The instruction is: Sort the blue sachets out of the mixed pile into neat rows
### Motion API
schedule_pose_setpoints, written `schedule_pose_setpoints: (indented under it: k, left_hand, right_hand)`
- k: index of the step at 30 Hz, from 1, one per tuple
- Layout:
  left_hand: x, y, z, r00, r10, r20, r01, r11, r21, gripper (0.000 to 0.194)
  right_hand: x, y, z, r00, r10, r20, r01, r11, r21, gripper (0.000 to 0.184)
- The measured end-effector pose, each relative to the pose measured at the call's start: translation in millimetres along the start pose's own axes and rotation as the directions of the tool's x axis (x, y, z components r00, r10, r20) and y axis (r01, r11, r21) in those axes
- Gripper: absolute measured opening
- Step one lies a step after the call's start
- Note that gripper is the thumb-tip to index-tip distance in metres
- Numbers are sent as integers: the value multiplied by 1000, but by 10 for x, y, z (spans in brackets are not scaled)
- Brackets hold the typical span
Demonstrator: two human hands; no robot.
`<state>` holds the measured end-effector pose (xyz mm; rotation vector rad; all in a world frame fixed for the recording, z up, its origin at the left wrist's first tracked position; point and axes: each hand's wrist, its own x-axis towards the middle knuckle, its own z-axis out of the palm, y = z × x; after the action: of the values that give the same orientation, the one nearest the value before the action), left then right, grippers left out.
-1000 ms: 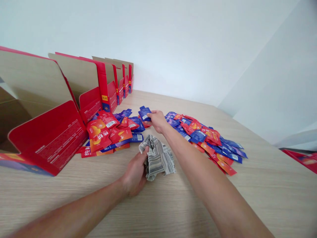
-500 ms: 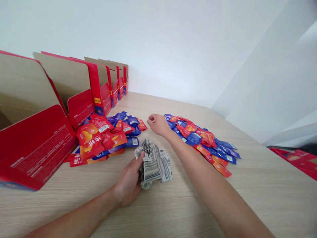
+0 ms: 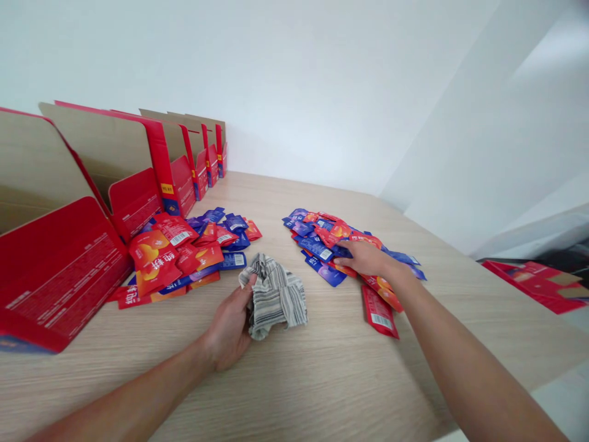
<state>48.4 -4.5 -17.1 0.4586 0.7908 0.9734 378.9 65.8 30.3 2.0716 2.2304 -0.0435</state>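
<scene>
My left hand (image 3: 230, 331) is closed around a crumpled grey and white striped cloth (image 3: 278, 298), held just over the tabletop. Over on the right, my right hand (image 3: 363, 256) reaches onto a pile of red and blue sachets (image 3: 317, 245). Its thumb and fingers look apart and touch the packets; part of the fingertips is hidden among them. One red sachet (image 3: 380, 312) lies under my right forearm at the near edge of that pile. A second heap of red and blue sachets (image 3: 177, 248) lies to the left, behind the cloth.
Several open red cardboard boxes (image 3: 69, 264) stand in a row along the left side, their flaps raised. A white wall (image 3: 299, 92) rises behind the wooden table (image 3: 257, 190). Beyond the table's right edge is a red open box (image 3: 529, 285).
My right hand has moved from between the two heaps rightward onto the right pile. A red sachet now lies apart at its near side. The view has shifted slightly; my left hand still holds the cloth.
</scene>
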Motion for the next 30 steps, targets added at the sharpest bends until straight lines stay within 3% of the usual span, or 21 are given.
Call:
schedule_pose_setpoints:
  k: [3,8,11,13,14,15,17,18,20,23,26,28,30]
  left_hand:
    - [-20,7,5,1000,15,4,-15,1000,-1,26]
    - [-38,9,6,1000,10,21,-10,1000,-7,24]
    - [-43,17,20,999,3,45,-2,999,-33,24]
    - [-42,26,31,998,-13,64,16,999,-45,27]
    - [-41,29,35,998,-21,62,25,998,-49,29]
    - [-39,31,37,998,-29,60,32,998,-51,30]
    - [-34,31,35,997,-53,54,55,997,-50,29]
    - [-32,30,30,996,-65,58,68,996,-51,28]
    - [-31,32,14,993,-87,77,92,994,-64,28]
    - [-35,60,-9,990,-119,73,125,989,-82,29]
    - [-30,112,-21,993,-118,32,120,987,-107,29]
    - [-16,136,-29,997,-74,13,75,985,-153,29]
    - [-1,138,-40,999,-33,-2,32,981,-191,29]
  right_hand:
    - [-27,-1,-5,997,37,-69,-38,999,-16,39]
    - [-98,15,-156,952,156,-263,-167,986,-22,46]
    - [-143,-79,-233,828,230,-511,-154,970,188,45]
    - [-160,-245,-239,736,282,-616,42,889,456,42]
    - [-164,-364,-223,736,290,-612,164,801,576,41]
    - [-165,-505,-195,774,265,-575,257,699,667,42]
    - [-155,-830,-104,874,138,-467,331,535,777,42]
    - [-142,-1000,-45,905,59,-421,337,504,795,41]
    - [-105,-1316,83,919,-46,-391,352,538,765,37]
    - [-60,-1653,247,888,-8,-460,357,643,678,24]
    - [-115,-1810,336,817,69,-573,386,672,632,44]
    - [-221,-1865,375,787,7,-617,444,688,574,59]
    - [-348,-1921,427,794,-129,-595,490,714,500,73]
